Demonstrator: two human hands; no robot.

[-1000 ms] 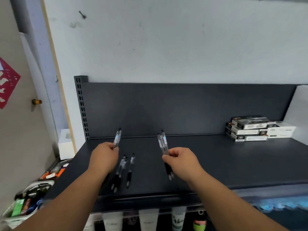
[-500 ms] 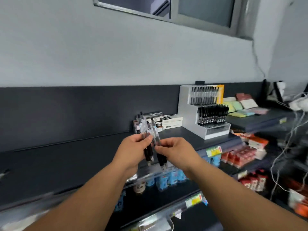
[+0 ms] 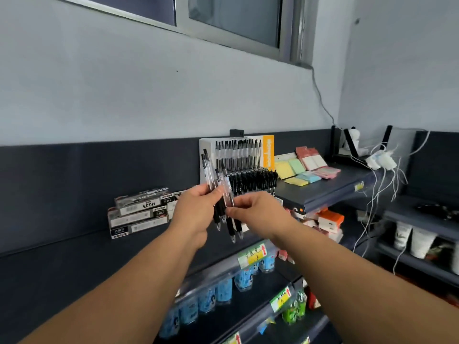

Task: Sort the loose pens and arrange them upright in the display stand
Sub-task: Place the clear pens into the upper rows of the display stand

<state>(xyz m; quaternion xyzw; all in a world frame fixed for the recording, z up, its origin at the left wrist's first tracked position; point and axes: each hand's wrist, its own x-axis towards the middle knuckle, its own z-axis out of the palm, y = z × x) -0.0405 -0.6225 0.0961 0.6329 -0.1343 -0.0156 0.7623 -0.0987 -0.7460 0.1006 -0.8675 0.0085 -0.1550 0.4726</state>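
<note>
One box [image 3: 146, 204] in the stack on the dark shelf [image 3: 62, 269] is showing "HQ35" upside down, while the orange panel [image 3: 268, 151] of the display stand and the yellow price tags [image 3: 252, 256] are carrying print too blurred to read.

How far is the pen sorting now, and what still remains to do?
Done: the display stand already holds two rows of upright pens. In hand: the left hand and right hand together grip a small bunch of loose pens in front of the stand. Left: these pens are not yet placed in it.
</note>
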